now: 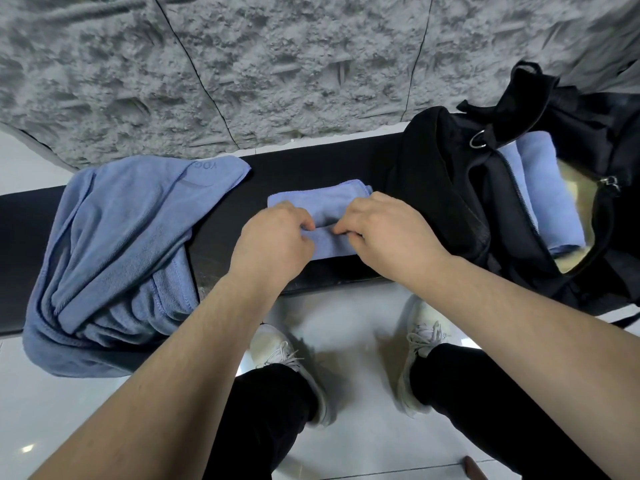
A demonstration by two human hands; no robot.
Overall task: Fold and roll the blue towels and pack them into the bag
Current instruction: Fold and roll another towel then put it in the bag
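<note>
Far left on the black bench: big loose blue towel, heaped and hanging over the front edge. It looks soft, floppy and bulky, with no shape of its own, so take it by corners or a hemmed edge and spread it flat, not by the bunched middle.

Centre: small folded towel lies flat on the bench. Your left hand and right hand are both on it, fingers curled and pinching the near fold. The cloth looks light, limp and a bit grippy; it will probably spring loose if you let go, so keep both hands near the roll's ends and keep the tension even.

Right: black bag, unzipped and slumped, touching the bench end. Two rolled towels already lie inside. The soft walls will likely sag, so hold the mouth open when loading.
</note>
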